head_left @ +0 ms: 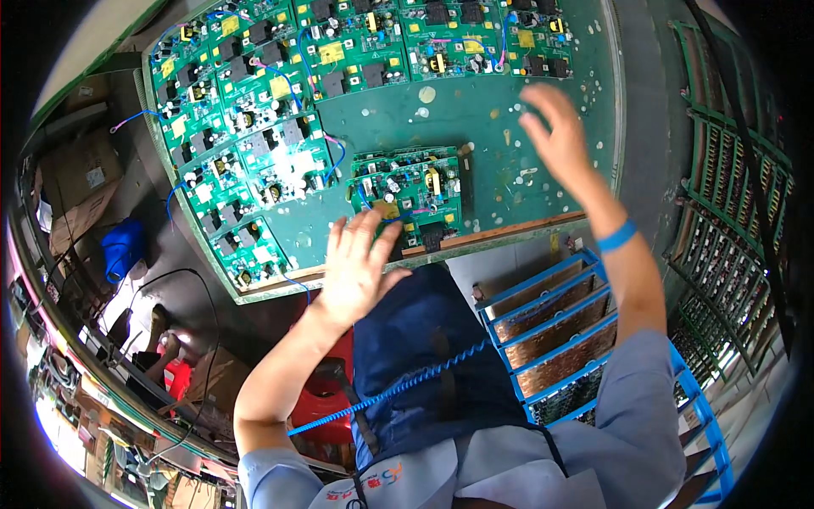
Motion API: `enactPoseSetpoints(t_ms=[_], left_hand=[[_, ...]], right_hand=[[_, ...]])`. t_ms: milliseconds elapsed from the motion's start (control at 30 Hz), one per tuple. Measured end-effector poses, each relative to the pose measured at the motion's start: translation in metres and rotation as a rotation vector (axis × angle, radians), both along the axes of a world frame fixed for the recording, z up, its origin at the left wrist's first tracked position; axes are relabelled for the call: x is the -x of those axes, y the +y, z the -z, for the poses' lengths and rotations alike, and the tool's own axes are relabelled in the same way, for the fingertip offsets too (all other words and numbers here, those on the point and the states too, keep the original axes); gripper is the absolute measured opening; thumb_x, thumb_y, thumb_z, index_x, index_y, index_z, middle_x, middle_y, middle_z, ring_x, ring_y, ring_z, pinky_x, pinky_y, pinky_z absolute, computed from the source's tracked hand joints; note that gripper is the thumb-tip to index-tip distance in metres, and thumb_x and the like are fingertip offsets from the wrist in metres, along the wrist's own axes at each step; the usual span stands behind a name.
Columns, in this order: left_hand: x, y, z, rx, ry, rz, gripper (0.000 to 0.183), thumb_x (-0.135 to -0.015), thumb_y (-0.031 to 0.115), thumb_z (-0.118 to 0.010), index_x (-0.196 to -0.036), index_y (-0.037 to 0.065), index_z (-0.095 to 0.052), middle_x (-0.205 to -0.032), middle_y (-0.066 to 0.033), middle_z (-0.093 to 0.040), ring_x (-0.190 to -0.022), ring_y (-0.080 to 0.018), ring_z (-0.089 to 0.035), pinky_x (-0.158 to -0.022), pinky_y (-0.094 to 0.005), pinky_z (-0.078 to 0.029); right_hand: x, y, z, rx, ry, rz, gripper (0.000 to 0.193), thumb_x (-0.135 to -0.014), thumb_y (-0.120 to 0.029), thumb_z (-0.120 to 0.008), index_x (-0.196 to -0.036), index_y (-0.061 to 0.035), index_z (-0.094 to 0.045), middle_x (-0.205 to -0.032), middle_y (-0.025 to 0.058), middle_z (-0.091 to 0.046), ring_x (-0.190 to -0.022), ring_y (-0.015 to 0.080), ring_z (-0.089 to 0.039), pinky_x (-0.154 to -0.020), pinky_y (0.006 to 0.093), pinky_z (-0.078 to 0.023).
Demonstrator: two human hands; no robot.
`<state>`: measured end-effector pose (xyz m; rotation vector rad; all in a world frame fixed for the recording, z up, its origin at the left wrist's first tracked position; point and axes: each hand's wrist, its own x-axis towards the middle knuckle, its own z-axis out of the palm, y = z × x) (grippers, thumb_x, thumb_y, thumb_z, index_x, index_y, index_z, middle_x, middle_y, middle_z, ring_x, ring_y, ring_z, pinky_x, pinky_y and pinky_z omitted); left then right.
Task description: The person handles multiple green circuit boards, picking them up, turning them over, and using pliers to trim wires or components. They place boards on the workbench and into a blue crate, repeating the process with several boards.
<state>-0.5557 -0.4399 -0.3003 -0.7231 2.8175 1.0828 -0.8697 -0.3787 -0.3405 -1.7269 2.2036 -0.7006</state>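
A green circuit board (pixel 441 182) carrying black, yellow and blue parts lies near the front edge of the green-topped table (pixel 381 114). A second board seems to sit right behind or under it. My left hand (pixel 356 263) is at its near left corner, fingers stretched out, the fingertips close to or touching the board. Over the bare mat to the right hovers my right hand (pixel 555 140), its thumb and fingers apart with nothing between them. A blue band (pixel 617 236) circles my right wrist.
Several similar boards (pixel 352 55) with blue and pink wires cover the table's far and left sides. Beside my right arm stands a blue rack (pixel 555 339) with boards in it. Green racks (pixel 721 178) line the right. A blue coiled cord (pixel 390 388) crosses my lap.
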Motion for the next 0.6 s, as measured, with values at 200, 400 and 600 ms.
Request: enactPoseSetpoints(t_ms=[200,400,600], left_hand=[[-0.005,0.026,0.028,0.257,-0.014,0.018,0.058,-0.060,0.014,-0.065,-0.112,0.010,-0.042,-0.117,-0.0174,-0.034,-0.106,-0.0321,-0.037,-0.086,-0.0480,-0.031],[-0.023,0.023,0.013,0.069,0.069,-0.112,0.054,-0.059,0.008,-0.066,-0.109,0.010,-0.045,-0.117,-0.0203,-0.033,-0.105,-0.0320,-0.038,-0.084,-0.0460,-0.033],[-0.058,0.022,0.032,-0.166,0.095,-0.754,0.041,-0.070,0.003,-0.060,-0.107,0.003,-0.043,-0.117,-0.0167,-0.038,-0.111,-0.0287,-0.035,-0.092,-0.0353,-0.028]], right_hand=[[-0.120,0.066,-0.009,0.028,-0.243,-0.095,0.028,-0.063,-0.009,-0.063,-0.090,-0.0063,-0.055,-0.092,0.0086,-0.051,-0.088,0.0263,-0.049,-0.078,0.0372,-0.039],[-0.163,0.069,-0.001,-0.092,0.021,-0.366,0.035,-0.065,-0.011,-0.055,-0.100,-0.0132,-0.053,-0.099,0.0076,-0.048,-0.090,0.0238,-0.046,-0.074,0.0380,-0.037],[-0.167,0.064,-0.010,0.087,-0.036,-0.391,0.026,-0.064,-0.010,-0.056,-0.091,-0.0121,-0.058,-0.092,0.0057,-0.048,-0.082,0.0220,-0.048,-0.068,0.0339,-0.041]])
